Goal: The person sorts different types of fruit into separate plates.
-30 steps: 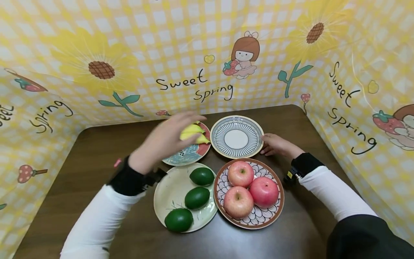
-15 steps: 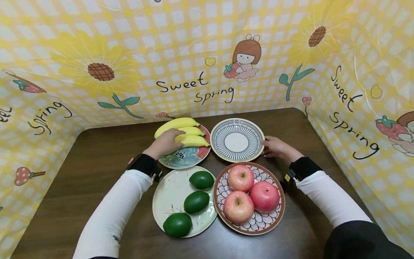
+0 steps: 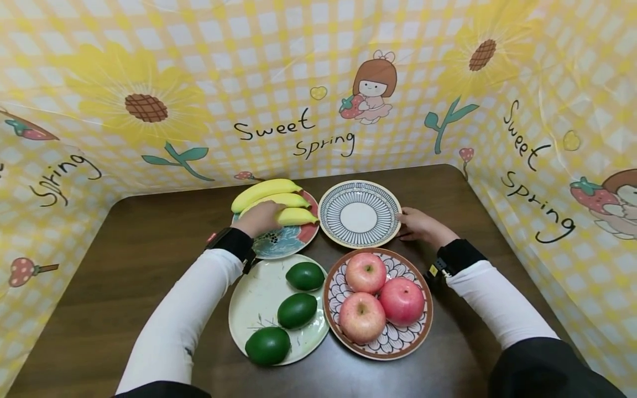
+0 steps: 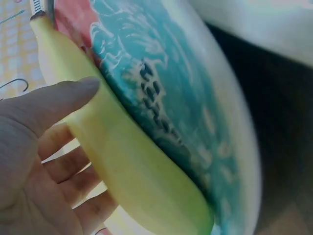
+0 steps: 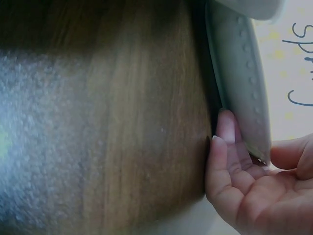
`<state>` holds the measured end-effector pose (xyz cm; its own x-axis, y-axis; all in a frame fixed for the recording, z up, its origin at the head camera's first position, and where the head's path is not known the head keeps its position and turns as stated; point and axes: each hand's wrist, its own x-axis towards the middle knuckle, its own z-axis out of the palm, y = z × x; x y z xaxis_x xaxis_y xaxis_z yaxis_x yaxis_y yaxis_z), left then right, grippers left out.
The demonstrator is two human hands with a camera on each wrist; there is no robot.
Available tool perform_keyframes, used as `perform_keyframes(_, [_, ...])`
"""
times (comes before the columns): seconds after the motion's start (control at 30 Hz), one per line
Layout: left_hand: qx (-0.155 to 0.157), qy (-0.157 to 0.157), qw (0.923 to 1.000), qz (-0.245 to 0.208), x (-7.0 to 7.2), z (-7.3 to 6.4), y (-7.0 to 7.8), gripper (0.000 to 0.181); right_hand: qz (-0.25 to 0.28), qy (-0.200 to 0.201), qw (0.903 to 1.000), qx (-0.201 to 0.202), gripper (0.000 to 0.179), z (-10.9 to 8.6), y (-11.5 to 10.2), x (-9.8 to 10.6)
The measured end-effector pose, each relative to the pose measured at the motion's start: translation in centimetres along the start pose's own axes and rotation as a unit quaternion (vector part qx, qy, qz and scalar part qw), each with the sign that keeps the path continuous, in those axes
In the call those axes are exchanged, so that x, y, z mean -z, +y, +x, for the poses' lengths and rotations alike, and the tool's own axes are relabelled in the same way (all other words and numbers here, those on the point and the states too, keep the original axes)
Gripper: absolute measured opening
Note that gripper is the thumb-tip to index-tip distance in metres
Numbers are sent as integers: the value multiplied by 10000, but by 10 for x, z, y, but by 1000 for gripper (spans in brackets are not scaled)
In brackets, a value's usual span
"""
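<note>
Three yellow bananas lie side by side on a red and teal patterned plate (image 3: 278, 247) at the back left. My left hand (image 3: 260, 219) grips the nearest banana (image 3: 298, 216). In the left wrist view its thumb (image 4: 73, 98) lies across that banana's upper side, and the fingers curl in on the other side. At the back right, my right hand (image 3: 422, 225) holds the right edge of a striped blue and white plate (image 3: 359, 216), which carries nothing. The right wrist view shows its fingers (image 5: 227, 128) under the plate's rim and the thumb at the edge.
In front stands a pale green plate (image 3: 249, 301) with three dark green oval fruits (image 3: 297, 310). To its right, a brown-rimmed plate (image 3: 423, 331) holds three apples (image 3: 362, 318). A yellow checked cloth (image 3: 298, 72) lines the back and sides of the wooden table (image 3: 89, 293).
My left hand came down from above the bananas and took hold of the nearest one. The right hand stays at the striped plate's edge. The view shifted slightly.
</note>
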<state>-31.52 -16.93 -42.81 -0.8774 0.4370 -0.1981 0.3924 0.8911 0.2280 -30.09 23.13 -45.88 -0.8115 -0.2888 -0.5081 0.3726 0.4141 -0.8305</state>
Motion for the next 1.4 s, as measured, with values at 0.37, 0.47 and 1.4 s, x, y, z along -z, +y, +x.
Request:
perform_keyframes(0.37, [172,-77,9998,10,-13,1,-1,58,16,119,9999,-41,52,1,1,-3])
perform_keyframes(0.47, [152,-110,9998,-50,-12,1,2,59,-31,153,9999,-58,52,0,1,-2])
perform_keyframes(1.4, [-1271,-185,9909,400,-4,69,156,52,-146,268,9994,187,49,1,7,-2])
